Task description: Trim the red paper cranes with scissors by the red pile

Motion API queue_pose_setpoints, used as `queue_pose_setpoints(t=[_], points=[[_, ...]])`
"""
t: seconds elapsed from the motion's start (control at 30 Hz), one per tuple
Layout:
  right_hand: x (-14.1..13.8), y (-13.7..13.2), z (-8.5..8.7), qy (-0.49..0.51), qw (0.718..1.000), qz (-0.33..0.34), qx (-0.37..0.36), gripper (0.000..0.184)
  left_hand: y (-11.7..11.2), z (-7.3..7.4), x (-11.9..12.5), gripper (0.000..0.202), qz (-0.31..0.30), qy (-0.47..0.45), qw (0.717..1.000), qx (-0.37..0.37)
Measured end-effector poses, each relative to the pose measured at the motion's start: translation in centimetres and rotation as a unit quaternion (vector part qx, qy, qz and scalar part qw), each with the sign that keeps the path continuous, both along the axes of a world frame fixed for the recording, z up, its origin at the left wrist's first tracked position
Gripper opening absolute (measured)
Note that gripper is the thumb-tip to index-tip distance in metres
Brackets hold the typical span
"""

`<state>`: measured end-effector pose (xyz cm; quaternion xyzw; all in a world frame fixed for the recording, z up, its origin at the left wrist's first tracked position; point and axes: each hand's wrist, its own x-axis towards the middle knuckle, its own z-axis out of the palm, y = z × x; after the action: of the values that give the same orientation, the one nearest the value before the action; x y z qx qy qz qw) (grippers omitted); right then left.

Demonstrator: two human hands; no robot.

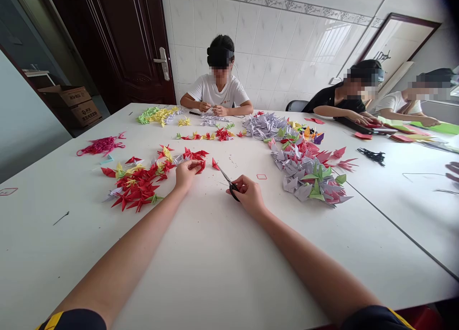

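My left hand (187,173) pinches a red folded-paper crane (202,166) over the middle of the white table. In my right hand (250,194) is a pair of black-handled scissors (226,178), its blades pointing away and to the left. By the blade tips lies a small red paper piece (215,164). Left of my left hand spreads a pile of mostly red paper cranes (138,189), mixed with yellow, white and green ones. A bigger heap of pale purple, pink and green cranes (304,172) lies to the right of the scissors.
Across the table (201,263) sits a person (220,91) handling small pieces; two more people sit at the right with coloured paper sheets (416,129). A tangle of pink cord (101,146) lies at left, and a black bundle (371,156) at right. Another person's hand (452,171) shows at the right edge.
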<state>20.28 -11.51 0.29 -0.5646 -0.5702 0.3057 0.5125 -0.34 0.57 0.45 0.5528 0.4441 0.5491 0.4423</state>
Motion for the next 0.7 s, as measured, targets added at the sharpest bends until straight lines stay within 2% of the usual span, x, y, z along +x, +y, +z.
queue_pose_setpoints(t=[0.33,0.7], points=[[0.07,-0.08,0.1,-0.011,0.999,0.023,-0.029,0.016,0.46,-0.34,0.03,0.016,0.013,0.01,1.0,0.0],[0.13,-0.03,0.29,-0.01,0.998,0.037,-0.04,0.017,0.4,-0.55,0.01,0.025,0.006,0.016,1.0,0.022]])
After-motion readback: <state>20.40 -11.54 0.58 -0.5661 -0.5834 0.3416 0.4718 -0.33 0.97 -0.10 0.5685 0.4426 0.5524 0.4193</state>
